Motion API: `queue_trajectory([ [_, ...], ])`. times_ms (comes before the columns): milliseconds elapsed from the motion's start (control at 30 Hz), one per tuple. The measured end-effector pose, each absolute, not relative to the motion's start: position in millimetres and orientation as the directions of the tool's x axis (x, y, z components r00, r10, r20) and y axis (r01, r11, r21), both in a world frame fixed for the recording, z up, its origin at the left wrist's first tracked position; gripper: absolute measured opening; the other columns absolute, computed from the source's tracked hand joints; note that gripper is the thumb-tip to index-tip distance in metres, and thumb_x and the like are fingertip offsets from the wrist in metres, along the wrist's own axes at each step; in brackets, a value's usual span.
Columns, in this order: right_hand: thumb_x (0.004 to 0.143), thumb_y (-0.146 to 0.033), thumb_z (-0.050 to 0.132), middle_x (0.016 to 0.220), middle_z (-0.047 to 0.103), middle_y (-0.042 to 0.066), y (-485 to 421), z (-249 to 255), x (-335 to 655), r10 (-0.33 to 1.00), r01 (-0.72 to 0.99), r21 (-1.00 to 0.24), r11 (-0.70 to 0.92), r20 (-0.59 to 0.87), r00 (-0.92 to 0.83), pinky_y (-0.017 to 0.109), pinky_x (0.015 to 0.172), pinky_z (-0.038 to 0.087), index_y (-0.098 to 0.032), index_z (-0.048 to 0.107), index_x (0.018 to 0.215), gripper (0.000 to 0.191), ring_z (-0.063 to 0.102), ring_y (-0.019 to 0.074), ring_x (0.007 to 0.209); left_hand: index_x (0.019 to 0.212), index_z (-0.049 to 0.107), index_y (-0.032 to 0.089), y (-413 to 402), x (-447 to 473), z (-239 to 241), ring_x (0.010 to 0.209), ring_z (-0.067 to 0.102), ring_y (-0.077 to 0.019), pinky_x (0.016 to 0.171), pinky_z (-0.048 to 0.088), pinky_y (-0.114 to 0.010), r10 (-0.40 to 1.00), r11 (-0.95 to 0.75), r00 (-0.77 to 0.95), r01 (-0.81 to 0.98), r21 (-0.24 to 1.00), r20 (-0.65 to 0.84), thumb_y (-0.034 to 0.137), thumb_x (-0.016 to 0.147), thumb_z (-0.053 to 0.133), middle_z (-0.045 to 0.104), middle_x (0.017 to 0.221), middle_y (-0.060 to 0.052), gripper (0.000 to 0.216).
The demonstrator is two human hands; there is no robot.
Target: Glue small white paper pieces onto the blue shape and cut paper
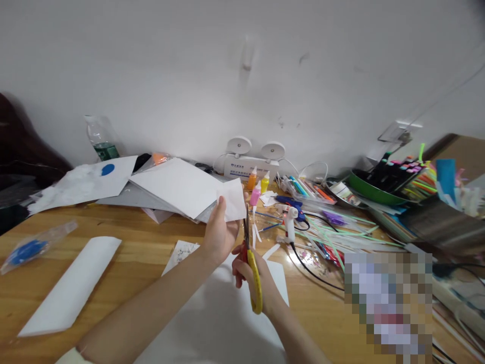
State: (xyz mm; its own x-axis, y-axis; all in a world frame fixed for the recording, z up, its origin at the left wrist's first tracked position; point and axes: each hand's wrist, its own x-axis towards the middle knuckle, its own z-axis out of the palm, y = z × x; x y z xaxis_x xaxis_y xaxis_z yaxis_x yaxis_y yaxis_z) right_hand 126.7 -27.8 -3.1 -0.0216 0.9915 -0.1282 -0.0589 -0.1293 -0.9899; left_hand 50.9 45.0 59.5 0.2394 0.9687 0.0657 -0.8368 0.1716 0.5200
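Observation:
My left hand (220,230) pinches a small white piece of paper (234,201), holding it up over the table. In my right hand (252,275) is a pair of scissors (254,285) with yellow and red handles, the blades pointing up at the paper's lower right edge. Whether the blades touch the paper I cannot tell. A thin white paper strip (255,235) hangs or lies just right of the blades. Beneath both hands a large white sheet (212,313) lies on the wooden table.
At the left lie a curled white paper (71,288) and a bag of blue material (28,253). White boards (178,187) are stacked behind. Small paint bottles (256,193), a white glue gun (290,222) with its cord, and a green bowl of markers (373,189) stand right.

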Motion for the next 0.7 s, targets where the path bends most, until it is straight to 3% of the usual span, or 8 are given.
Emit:
queue_trajectory([
  [333, 0.069, -0.019, 0.043, 0.05, 0.047, -0.006, -26.2, -6.1, 127.7, 0.992, -0.052, -0.991, -0.126, -0.126, 0.007, 0.019, 0.037, 0.033, -0.017, 0.044, 0.075, 0.006, 0.043, 0.0068, 0.036, 0.111, 0.053, 0.013, 36.9, 57.7, 61.8, 0.099, 0.056, -0.0205, 0.089, 0.041, -0.035, 0.951, 0.279, 0.308, -0.842, 0.461, -0.012, 0.028, 0.083, 0.043, 0.062, 0.105, -0.01, 0.033],
  [700, 0.066, -0.017, 0.043, 0.048, 0.046, -0.007, -27.3, -0.1, 127.5, 0.987, -0.069, -0.984, -0.164, -0.163, -0.013, 0.018, 0.035, 0.033, -0.017, 0.043, 0.072, 0.007, 0.041, 0.0069, 0.036, 0.11, 0.054, 0.014, 41.3, 55.3, 57.8, 0.1, 0.055, -0.0224, 0.09, 0.04, -0.038, 0.947, 0.262, 0.318, -0.838, 0.479, 0.039, 0.031, 0.082, 0.043, 0.061, 0.106, -0.011, 0.034],
])
